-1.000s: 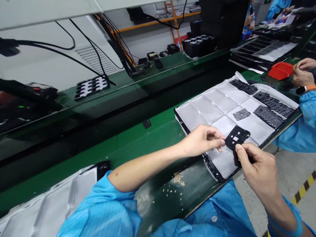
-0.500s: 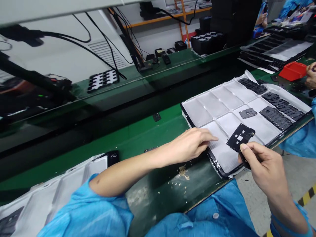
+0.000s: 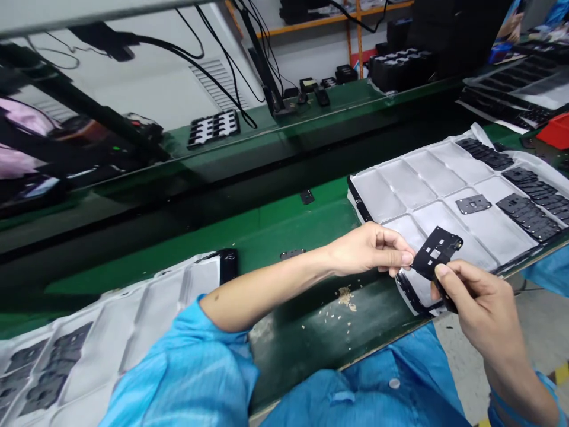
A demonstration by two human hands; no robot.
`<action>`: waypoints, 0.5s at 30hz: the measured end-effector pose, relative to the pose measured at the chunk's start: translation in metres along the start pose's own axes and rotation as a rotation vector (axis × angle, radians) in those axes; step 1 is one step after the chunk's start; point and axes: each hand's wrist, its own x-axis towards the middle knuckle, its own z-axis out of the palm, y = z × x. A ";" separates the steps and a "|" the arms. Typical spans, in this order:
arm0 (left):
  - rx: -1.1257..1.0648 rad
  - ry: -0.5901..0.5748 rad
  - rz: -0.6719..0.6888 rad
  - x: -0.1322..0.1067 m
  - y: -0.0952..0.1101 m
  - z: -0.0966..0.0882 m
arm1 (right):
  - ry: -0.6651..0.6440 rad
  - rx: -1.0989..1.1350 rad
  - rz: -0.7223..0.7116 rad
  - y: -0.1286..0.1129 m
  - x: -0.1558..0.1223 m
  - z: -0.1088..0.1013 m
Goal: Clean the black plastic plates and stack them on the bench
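My right hand (image 3: 482,302) grips a thin black plate with square cut-outs (image 3: 434,254) by its near edge, thumb on top. A further dark piece shows below it under the fingers; I cannot tell what it is. Thumb and fingers of my left hand (image 3: 373,252) are pinched together at the plate's left corner. What lies between those fingertips is too small to make out. Both hands are over the near left part of a white compartment tray (image 3: 411,214). One grey-black plate (image 3: 473,204) lies alone in a compartment, and overlapping rows of similar plates (image 3: 527,216) fill the right end.
A second white tray (image 3: 155,302) with dark plates stands at the left. Small pale bits (image 3: 344,295) are scattered on the green bench (image 3: 311,332). Loose black parts (image 3: 306,196) lie beyond my left arm. A red bin (image 3: 555,131) sits at far right.
My left hand has come from resting a pointing finger over the tray to a pinch at the plate's corner. The right hand still holds the plate. The view has shifted left.
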 end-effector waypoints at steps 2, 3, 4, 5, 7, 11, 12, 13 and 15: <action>-0.003 -0.011 -0.010 0.002 -0.001 0.001 | 0.003 0.001 0.010 0.003 -0.002 0.001; -0.003 -0.019 -0.009 0.002 -0.001 0.001 | 0.011 -0.004 0.013 0.004 -0.003 0.001; 0.002 -0.028 -0.007 0.003 -0.001 0.001 | 0.021 -0.014 0.012 0.004 -0.004 0.000; 0.009 -0.037 -0.006 0.004 0.000 0.001 | 0.030 -0.028 0.008 0.004 -0.005 0.000; 0.031 -0.050 0.000 0.004 0.002 0.001 | 0.045 -0.059 -0.004 0.004 -0.007 -0.001; 0.055 -0.049 0.025 0.003 0.004 0.003 | 0.070 -0.106 -0.020 0.003 -0.011 -0.002; 0.060 -0.038 0.027 0.003 0.004 0.004 | 0.072 -0.114 -0.019 0.003 -0.012 -0.002; 0.067 -0.023 0.027 0.002 0.004 0.005 | 0.069 -0.119 -0.016 0.004 -0.012 -0.002; 0.090 0.007 0.021 0.002 0.006 0.008 | 0.060 -0.127 -0.011 0.005 -0.013 -0.002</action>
